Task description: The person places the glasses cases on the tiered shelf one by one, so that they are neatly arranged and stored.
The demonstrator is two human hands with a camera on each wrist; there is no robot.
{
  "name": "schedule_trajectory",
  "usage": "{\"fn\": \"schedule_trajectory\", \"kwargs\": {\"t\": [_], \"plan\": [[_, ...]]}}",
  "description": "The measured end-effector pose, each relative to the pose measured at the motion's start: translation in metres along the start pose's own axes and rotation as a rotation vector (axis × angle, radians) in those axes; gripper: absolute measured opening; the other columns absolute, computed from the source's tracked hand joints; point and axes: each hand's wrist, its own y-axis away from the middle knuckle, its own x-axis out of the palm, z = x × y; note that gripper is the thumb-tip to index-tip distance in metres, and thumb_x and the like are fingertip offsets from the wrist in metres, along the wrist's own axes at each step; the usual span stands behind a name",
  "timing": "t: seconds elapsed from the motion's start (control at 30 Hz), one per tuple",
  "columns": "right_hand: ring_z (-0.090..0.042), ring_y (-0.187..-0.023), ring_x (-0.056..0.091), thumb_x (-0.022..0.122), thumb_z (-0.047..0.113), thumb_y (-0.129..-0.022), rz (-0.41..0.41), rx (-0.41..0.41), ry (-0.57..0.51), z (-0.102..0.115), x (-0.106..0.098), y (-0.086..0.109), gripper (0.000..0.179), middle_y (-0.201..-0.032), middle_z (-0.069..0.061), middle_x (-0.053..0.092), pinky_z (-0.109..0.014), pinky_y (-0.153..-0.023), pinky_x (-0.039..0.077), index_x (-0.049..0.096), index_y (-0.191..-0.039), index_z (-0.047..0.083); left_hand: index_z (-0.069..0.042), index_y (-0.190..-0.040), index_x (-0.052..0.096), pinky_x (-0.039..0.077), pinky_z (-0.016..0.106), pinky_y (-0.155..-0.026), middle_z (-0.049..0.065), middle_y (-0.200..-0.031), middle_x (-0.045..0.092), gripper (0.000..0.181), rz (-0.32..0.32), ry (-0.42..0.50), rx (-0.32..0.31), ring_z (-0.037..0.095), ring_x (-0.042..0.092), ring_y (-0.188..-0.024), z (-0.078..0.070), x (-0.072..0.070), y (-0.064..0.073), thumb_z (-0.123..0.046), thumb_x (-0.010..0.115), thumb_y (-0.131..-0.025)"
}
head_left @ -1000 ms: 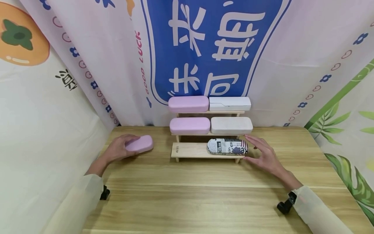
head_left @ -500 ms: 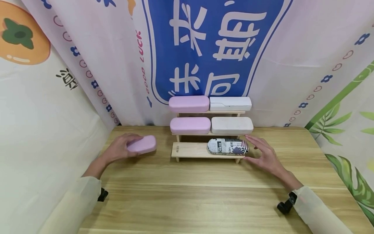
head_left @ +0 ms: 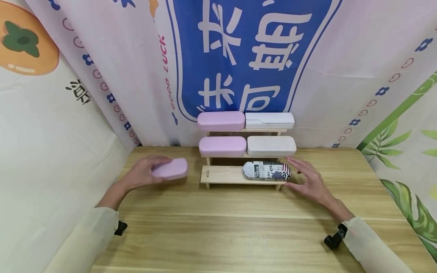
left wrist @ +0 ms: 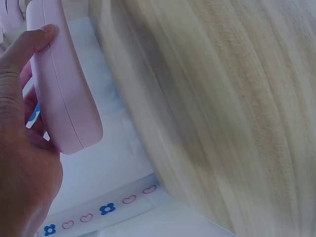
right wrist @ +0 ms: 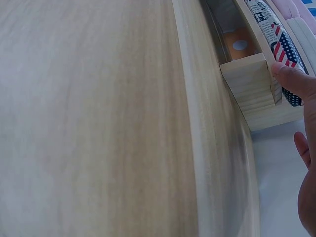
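My left hand [head_left: 140, 172] grips a lilac glasses case [head_left: 173, 168], thumb on one long side and fingers on the other. In the left wrist view the case [left wrist: 66, 94] shows its seam and is held above the table. Left of a three-tier wooden stand [head_left: 220, 175], it points toward the lowest shelf. On that shelf's right half lies a newspaper-print glasses case [head_left: 261, 170]. My right hand [head_left: 311, 182] rests at the stand's right end, fingers spread; the thumb [right wrist: 289, 76] touches the shelf end beside the printed case.
The middle tier bears a lilac case [head_left: 222, 146] and a whitish case [head_left: 271, 146]. On the top tier sit another lilac case [head_left: 221, 121] and a white case [head_left: 269, 121]. A printed curtain [head_left: 136, 68] hangs behind the wooden table [head_left: 225, 235].
My left hand has moved a little to the right with the lilac case, closer to the stand. The right hand stays in place at the stand's end.
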Motion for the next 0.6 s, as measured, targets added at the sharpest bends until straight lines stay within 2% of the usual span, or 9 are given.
{"fn": "schedule_trajectory", "kwargs": {"t": [0.17,0.37,0.47,0.6], "plan": [[-0.014,-0.141,0.051,0.096,0.025,-0.072,-0.001,0.005,0.002,0.0,0.0,0.0,0.086,-0.15,-0.02,0.06,-0.018,-0.118,0.035,0.06,-0.143,-0.004,-0.006,-0.135,0.072,0.05,0.063,-0.104,0.018,-0.135,0.071,0.069,-0.012,0.014,0.042,0.044,0.063,-0.126,-0.01,0.0,-0.004,-0.02,0.094,-0.071],[-0.014,-0.14,0.051,0.094,0.035,-0.076,0.0,0.013,0.009,-0.001,0.001,0.002,0.085,-0.15,-0.02,0.059,-0.019,-0.119,0.034,0.06,-0.143,-0.005,-0.005,-0.133,0.072,0.05,0.062,-0.104,0.018,-0.134,0.071,0.069,-0.014,0.039,0.082,0.044,0.064,-0.125,-0.02,0.001,-0.008,-0.015,0.095,-0.069],[-0.015,-0.14,0.052,0.094,0.034,-0.076,-0.002,0.009,0.01,-0.001,0.002,0.002,0.085,-0.15,-0.02,0.06,-0.019,-0.119,0.034,0.061,-0.143,-0.005,-0.005,-0.134,0.072,0.05,0.062,-0.103,0.017,-0.135,0.071,0.069,-0.008,0.051,0.089,0.043,0.064,-0.125,-0.026,0.002,-0.01,-0.014,0.095,-0.069],[-0.015,-0.141,0.051,0.097,0.024,-0.07,0.003,0.019,0.008,-0.001,0.002,0.002,0.086,-0.151,-0.019,0.059,-0.019,-0.119,0.034,0.06,-0.143,-0.005,-0.008,-0.135,0.072,0.05,0.061,-0.104,0.015,-0.136,0.071,0.069,0.002,0.053,0.09,0.041,0.063,-0.127,-0.031,0.002,-0.012,-0.015,0.095,-0.07]]}}
